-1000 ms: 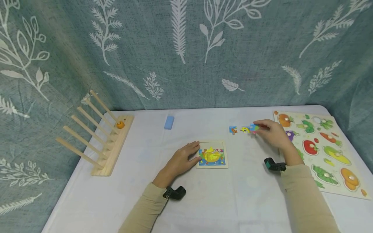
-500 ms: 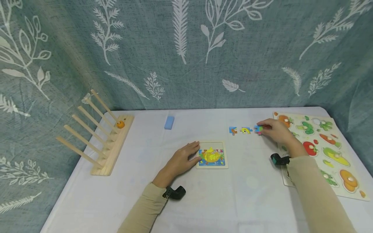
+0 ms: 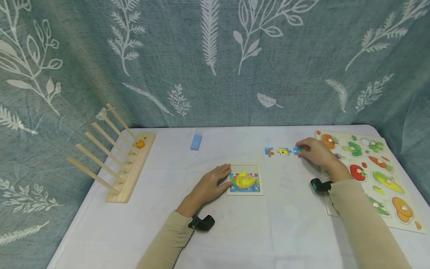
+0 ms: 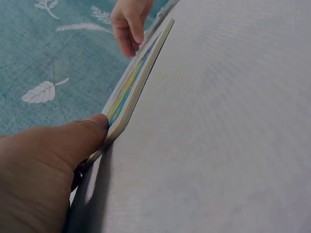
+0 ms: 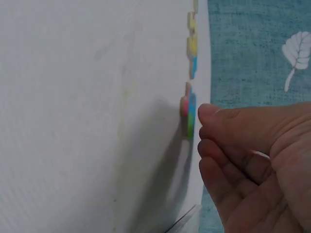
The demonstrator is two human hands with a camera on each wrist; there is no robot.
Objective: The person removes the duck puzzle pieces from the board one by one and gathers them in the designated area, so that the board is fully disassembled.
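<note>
My left hand [image 3: 211,184] rests at the left side of a small framed jigsaw puzzle [image 3: 261,193] with a yellow duck picture. In the left wrist view, the thumb [image 4: 90,131] touches the corner of the frame; its other fingers are mostly hidden. The upper strip of the tray shows bare wood. My right hand [image 3: 315,151] is at a blue, pink and green puzzle piece [image 5: 190,116]. Its bent fingertips [image 5: 209,111] appear slightly above that piece, with a thin gap between. Two other puzzle pieces lie in a row to its left: a yellow one [image 3: 283,151] and a blue-orange one [image 3: 269,151].
At the left stands a wooden peg rack [image 3: 134,172] with slanting rods and one orange bead [image 3: 140,144]. A blue block [image 3: 196,142] lies near the table's back edge. A vegetable knob-puzzle board [image 3: 383,158] lies partly beneath the right forearm. A patterned curtain [image 3: 228,101] hangs behind.
My right hand has shifted right with the blue, pink and green piece, parting it from the yellow one. Over the last half second it barely moves. The left hand stays in place.
</note>
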